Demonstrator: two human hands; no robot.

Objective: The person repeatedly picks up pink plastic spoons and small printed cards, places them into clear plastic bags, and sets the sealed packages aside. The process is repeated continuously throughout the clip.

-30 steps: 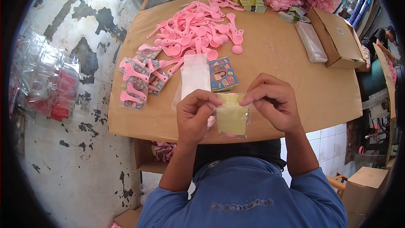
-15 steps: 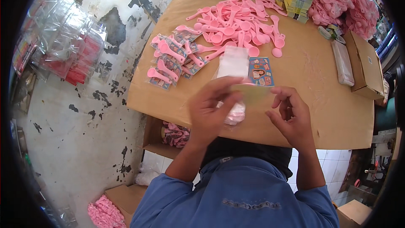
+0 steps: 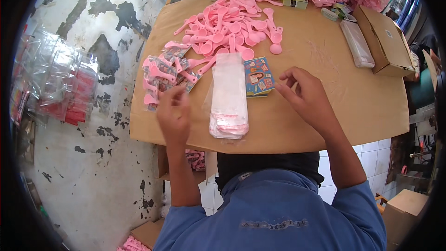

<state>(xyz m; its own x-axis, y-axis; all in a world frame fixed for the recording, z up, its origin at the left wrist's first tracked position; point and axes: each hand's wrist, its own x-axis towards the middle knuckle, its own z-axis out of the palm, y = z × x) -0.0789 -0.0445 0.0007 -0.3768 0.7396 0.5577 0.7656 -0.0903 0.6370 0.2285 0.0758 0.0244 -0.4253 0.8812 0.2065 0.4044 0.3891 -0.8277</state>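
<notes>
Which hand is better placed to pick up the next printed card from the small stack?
Probably the right hand: its fingertips hover just beside the small stack of colourful printed cards. The left hand is farther off, near the bagged pink plastic spoons.

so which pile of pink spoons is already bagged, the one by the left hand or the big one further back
The pile by the left hand: those bagged spoons sit in clear sleeves with printed cards. The loose spoons further back lie bare in a heap.
</notes>
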